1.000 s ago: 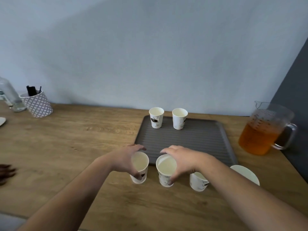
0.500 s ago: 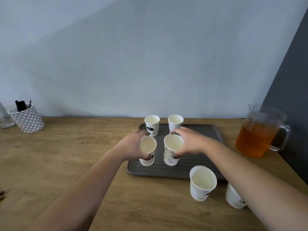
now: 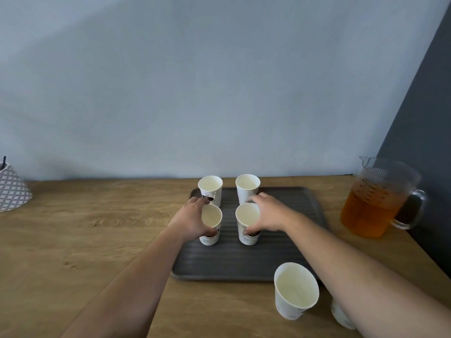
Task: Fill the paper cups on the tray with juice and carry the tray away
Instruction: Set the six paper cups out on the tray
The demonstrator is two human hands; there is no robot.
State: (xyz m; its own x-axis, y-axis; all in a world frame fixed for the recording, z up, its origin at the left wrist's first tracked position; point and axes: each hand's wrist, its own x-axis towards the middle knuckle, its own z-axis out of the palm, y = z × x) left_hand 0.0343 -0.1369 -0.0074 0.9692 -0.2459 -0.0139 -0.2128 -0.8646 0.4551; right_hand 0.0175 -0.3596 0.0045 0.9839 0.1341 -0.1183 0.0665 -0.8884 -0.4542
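A dark ribbed tray [image 3: 288, 242] lies on the wooden table. Two empty white paper cups stand at its far edge, the back left cup [image 3: 210, 189] and the back right cup [image 3: 247, 187]. My left hand [image 3: 189, 222] grips a third empty cup [image 3: 211, 224] standing on the tray in front of them. My right hand [image 3: 267, 213] grips a fourth empty cup [image 3: 248, 224] beside it. Another empty cup [image 3: 295, 290] stands on the table before the tray, and one more cup [image 3: 340, 315] is mostly hidden under my right forearm. A clear jug of orange juice [image 3: 375, 201] stands to the right.
A patterned white pot [image 3: 12, 186] sits at the table's far left edge of view. A pale wall runs behind the table, and a dark panel stands behind the jug on the right.
Both hands carried their cups from the table in front of the tray onto it and set them behind the front edge, just before the two back cups. The view tilted up.
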